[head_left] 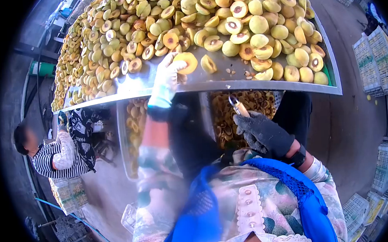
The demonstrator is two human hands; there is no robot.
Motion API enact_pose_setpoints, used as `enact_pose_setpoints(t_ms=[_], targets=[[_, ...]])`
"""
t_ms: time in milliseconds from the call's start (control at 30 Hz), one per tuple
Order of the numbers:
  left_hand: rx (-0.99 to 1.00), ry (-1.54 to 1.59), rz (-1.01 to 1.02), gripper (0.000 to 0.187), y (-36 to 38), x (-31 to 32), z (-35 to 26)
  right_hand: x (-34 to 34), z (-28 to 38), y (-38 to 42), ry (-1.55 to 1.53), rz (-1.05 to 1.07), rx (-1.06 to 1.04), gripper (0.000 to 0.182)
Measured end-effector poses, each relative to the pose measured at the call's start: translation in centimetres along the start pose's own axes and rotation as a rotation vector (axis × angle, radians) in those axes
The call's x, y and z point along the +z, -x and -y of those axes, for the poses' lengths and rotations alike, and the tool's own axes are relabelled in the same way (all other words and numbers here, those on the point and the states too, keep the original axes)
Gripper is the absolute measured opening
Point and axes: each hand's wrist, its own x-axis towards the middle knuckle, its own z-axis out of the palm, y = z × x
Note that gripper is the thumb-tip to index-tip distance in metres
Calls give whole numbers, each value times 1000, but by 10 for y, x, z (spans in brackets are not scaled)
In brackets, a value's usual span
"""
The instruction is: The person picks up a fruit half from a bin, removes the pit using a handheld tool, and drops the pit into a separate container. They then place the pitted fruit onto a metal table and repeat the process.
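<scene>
Fruit half (188,63), one, in left hand (168,75)

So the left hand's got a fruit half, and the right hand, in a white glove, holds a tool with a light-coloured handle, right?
Not quite: the head view shows the right hand gloved in dark grey, not white. It does hold the light-handled tool, and the left hand has the fruit half.

On our left we see a co-worker in a striped top (63,163) beside a plastic crate (69,194); on our right, stacked crates (377,61) line the floor (348,126).
</scene>
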Motion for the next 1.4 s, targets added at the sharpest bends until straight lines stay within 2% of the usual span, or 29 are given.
enact_pose_setpoints(t_ms=[33,133,267,367,500,567,600,633,667,733,833,867,900,933,967,1033,1067,1100,1167,1233,1300,1333,1367,1400], targets=[[59,49,51,35,16,5,-1,5,12,4,2,28,-4,21],[74,336,11,29,52,30,12,21,33,11,66,74,-27,22],[118,482,-14,24,87,68,21,44,48,26,-121,110,61,22],[142,459,-34,24,98,82,27,48,56,28,-313,277,59,22],[152,268,-64,30,121,96,12,21,19,8,-505,690,-107,24],[185,273,-56,33,130,102,6,27,20,14,-206,634,-238,24],[175,275,-65,33,131,101,8,32,23,22,137,462,-317,22],[167,277,-74,32,131,101,10,35,28,26,204,384,-241,22],[152,245,-135,41,130,104,15,38,32,30,265,312,-159,22],[87,290,-58,45,130,102,15,39,37,28,-160,359,301,27],[0,462,49,50,131,100,21,24,5,10,-348,528,350,33],[71,430,18,49,130,96,23,16,3,8,-414,647,409,34],[138,397,-10,48,128,92,25,9,-12,6,-243,541,101,33],[271,408,-181,45,120,86,34,2,-34,3,-67,426,-206,32],[-2,749,-132,41,121,59,32,-12,-37,0,127,431,-246,30],[253,334,-68,41,127,5,41,-40,-42,-6,518,432,-340,29],[193,41,-272,38,138,-7,35,-52,-60,-9,601,343,-275,29],[138,-251,-469,36,146,-18,27,-46,-57,-6,404,270,-83,27],[408,-1066,-491,32,140,-98,72,-35,-49,0,-72,10,232,28],[220,-1588,-676,54,137,-102,61,-26,-31,8,-221,-105,402,28],[510,-1327,-519,55,107,-85,27,-29,-35,0,-148,-2,330,25],[511,-1357,-516,55,91,-68,19,-31,-37,-4,-107,49,297,24],[486,-1250,-366,55,72,-49,7,-30,-38,-6,-51,44,207,25],[494,-1368,-251,57,50,-36,6,-27,-40,-8,1,35,114,27]])
